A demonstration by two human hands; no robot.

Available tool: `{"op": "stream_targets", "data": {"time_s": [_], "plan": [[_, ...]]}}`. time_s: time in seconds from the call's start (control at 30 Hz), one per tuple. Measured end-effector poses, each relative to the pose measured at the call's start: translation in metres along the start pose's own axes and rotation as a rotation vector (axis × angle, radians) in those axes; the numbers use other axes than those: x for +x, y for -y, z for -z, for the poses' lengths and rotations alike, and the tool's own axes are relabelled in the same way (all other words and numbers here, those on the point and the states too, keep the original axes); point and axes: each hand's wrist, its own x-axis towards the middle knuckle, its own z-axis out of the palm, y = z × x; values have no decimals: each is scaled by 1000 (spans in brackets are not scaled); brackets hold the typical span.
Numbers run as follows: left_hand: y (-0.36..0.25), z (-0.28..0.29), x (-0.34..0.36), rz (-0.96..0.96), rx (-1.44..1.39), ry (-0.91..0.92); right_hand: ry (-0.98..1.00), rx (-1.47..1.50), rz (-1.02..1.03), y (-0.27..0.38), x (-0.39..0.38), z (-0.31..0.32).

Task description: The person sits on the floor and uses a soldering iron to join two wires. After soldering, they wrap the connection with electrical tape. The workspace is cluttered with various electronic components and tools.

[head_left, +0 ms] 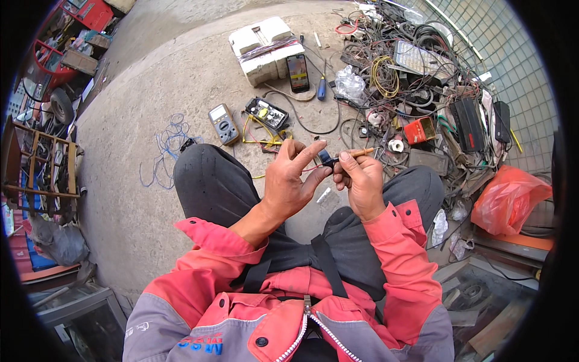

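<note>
In front of my lap, my right hand point(360, 180) pinches a small dark blue piece point(327, 160) between thumb and fingers. A slim orange-brown rod point(362, 152) sticks out from the same grip, pointing right. My left hand point(295, 172) is close on the other side, its thumb and index finger stretched apart around the dark piece. A thin red wire point(310, 169) runs between the two hands; whether my left hand's curled fingers touch it is hidden. Beyond my hands lies an opened black device with bare electronics point(266, 113), yellow leads point(247, 128) beside it.
A multimeter point(224, 124) and tangled blue wire point(169, 142) lie on the concrete at left. A phone point(298, 73) leans on a white foam block point(260, 41); a blue-handled screwdriver point(321, 89) is nearby. Heaped cables point(386, 75) and a red plastic bag point(508, 202) occupy the right.
</note>
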Motion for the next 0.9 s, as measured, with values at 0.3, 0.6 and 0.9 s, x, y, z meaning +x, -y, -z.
{"op": "stream_targets", "data": {"time_s": [0.3,0.6,0.9], "plan": [[-6,-7,0,-56,98,-18,51,15,-8,-5,-1,4],[-2,-3,-1,95,-65,46,63,-19,-19,-3,0,1],[-3,0,0,138,-172,-6,60,-146,-13,-2,-1,-8]]}}
